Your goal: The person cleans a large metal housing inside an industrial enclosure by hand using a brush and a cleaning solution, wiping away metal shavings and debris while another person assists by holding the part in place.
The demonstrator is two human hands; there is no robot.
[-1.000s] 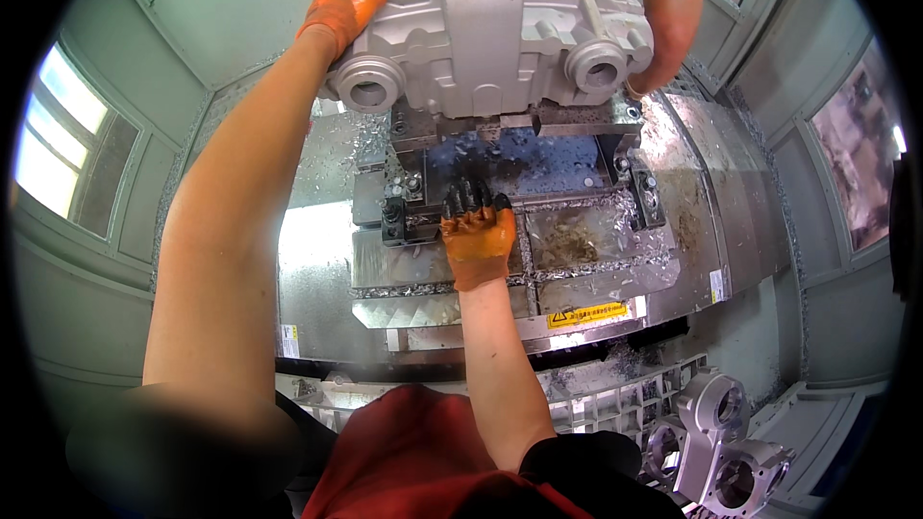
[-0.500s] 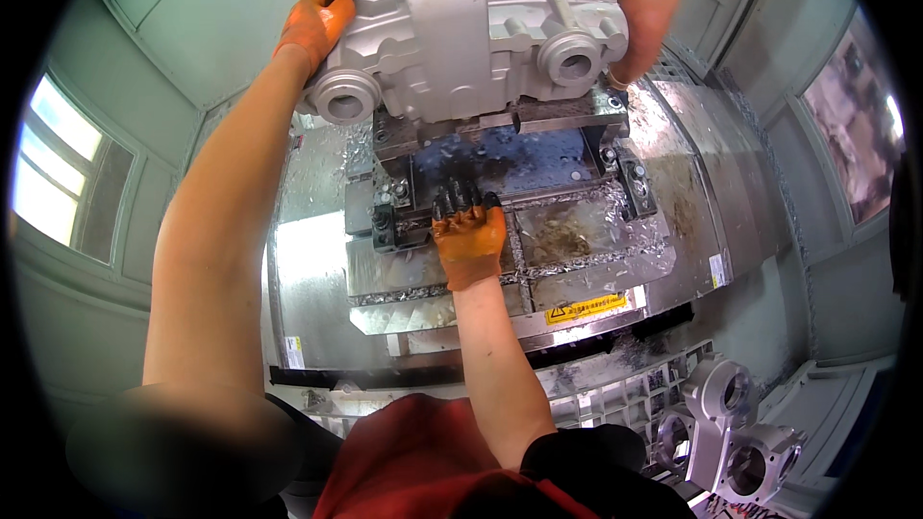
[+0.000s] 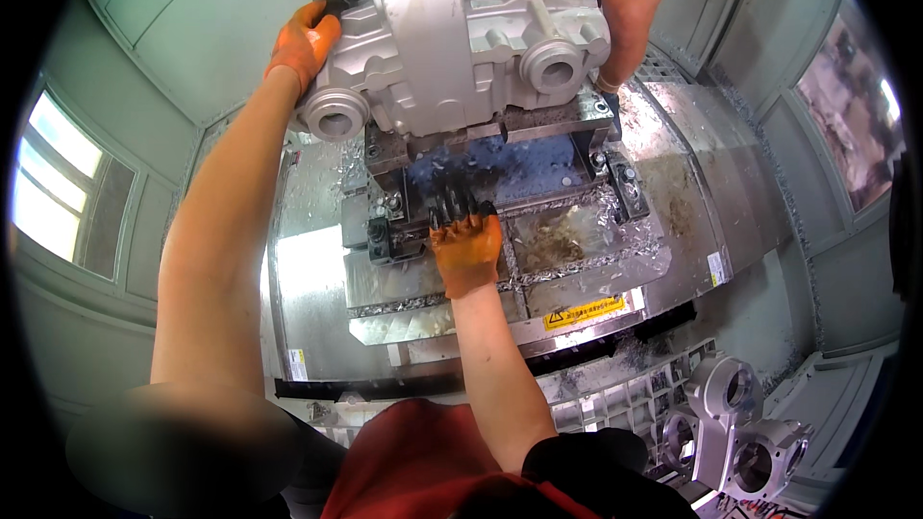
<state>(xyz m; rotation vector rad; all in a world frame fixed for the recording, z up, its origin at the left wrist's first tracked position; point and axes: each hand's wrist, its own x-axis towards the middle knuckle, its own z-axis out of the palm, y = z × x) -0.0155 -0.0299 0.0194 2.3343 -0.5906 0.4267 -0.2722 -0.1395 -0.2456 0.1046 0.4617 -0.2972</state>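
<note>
A large silver-grey cast metal housing (image 3: 428,48) with round bosses at both ends sits tilted over the back of a steel fixture (image 3: 389,151). My left hand (image 3: 304,46), in an orange glove, grips the housing's upper left end with thumb and fingers closed round its edge. In front of the housing, my right hand (image 3: 465,252) lies palm down at the fixture's near edge, its glove orange with blackened fingers. Those fingers stretch forward over the wet, dark bluish recess (image 3: 529,170) and hold nothing; whether their tips touch its floor is hard to tell.
A co-worker's arm (image 3: 635,19) reaches down beside the housing's right end. Metal chips lie along the grooves of the machine table (image 3: 437,322). Clamp blocks (image 3: 630,190) flank the recess. Another machined casting (image 3: 726,432) stands at lower right. Walls with windows (image 3: 72,163) enclose the space.
The whole view has shifted slightly, with the housing and my left hand now a little further left. My right hand stays at the fixture's near edge, fingers still stretched out.
</note>
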